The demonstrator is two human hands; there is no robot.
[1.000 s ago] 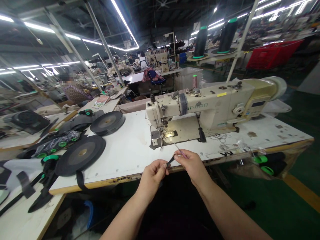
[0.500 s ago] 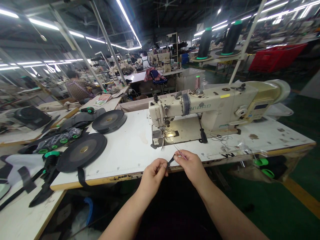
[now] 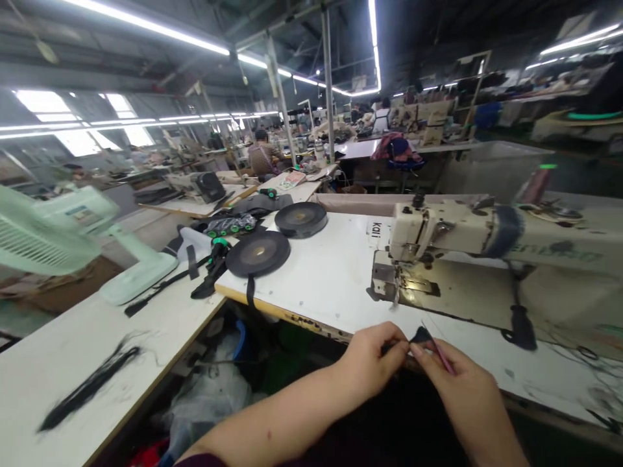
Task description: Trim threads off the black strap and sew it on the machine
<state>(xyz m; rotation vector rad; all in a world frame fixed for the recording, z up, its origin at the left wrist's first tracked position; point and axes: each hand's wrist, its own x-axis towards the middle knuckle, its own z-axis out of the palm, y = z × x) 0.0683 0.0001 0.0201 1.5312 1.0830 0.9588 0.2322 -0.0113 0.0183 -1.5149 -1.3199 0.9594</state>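
My left hand [image 3: 372, 357] is closed, its thumb and fingers pinching the end of a small black strip [image 3: 419, 335]. Close beside it, my right hand [image 3: 462, 379] pinches the same strip between thumb and forefinger. A thin pink-handled tool with a fine pointed tip [image 3: 444, 358] also lies in the right hand; its exact kind does not show. Both hands are at the front edge of the white table [image 3: 321, 279], in front of the sewing machine [image 3: 413, 233]. The fingers partly hide the strip.
Two rolls of black webbing [image 3: 259, 254] lie on the table's left, one with its end hanging over the edge. A screwdriver [image 3: 522, 324] stands by the machine. Farther left are a pale green fan [image 3: 141, 259] and a bundle of black threads [image 3: 92, 386]. People sit in the background.
The view has swung left, bringing the fan and thread bundle into sight. My hands have come closer together on the black strip, and the pink tool remains in my right hand.
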